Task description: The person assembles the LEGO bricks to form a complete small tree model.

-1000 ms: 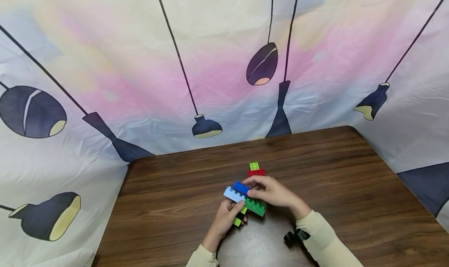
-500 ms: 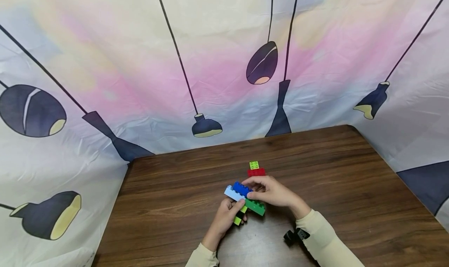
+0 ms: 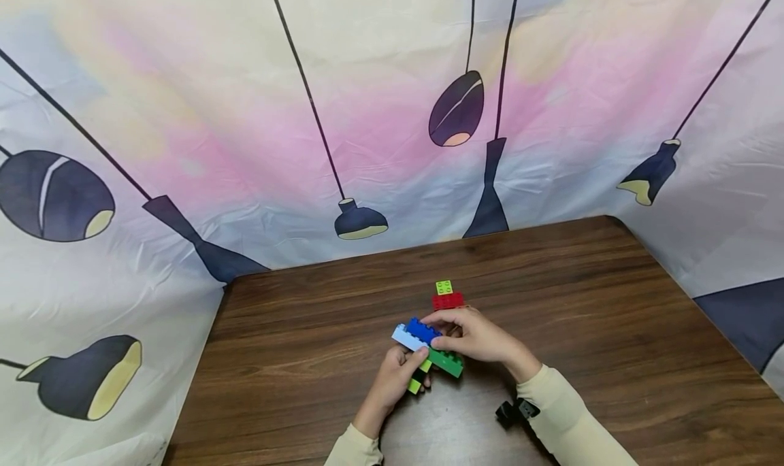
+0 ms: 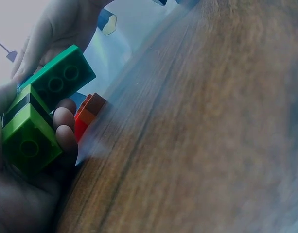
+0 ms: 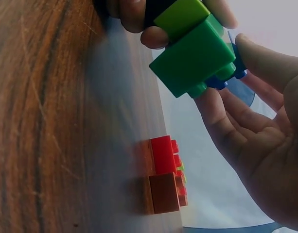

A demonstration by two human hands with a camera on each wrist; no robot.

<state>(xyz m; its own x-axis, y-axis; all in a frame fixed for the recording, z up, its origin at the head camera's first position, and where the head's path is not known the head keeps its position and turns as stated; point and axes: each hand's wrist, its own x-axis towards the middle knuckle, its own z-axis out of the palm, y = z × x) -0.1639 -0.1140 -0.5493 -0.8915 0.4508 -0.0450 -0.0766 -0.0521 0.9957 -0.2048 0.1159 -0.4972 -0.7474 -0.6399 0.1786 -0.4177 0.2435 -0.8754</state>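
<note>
In the head view my left hand grips a built stack of toy bricks above the table. Its lower part is a lime and black column, seen from below in the left wrist view. Across the top run a light blue brick and a green brick, end to end. Behind them sits a dark blue brick, overlapping both. My right hand pinches this blue brick between thumb and fingers. In the right wrist view the green brick hides most of the blue one.
Beyond the hands, a red brick and a small lime brick lie on the brown wooden table. A brown brick stands beside the red one. A patterned cloth hangs behind the table.
The blue brick has shifted slightly right and toward me, closer against the light blue and green bricks. Both hands keep their hold, almost still.
</note>
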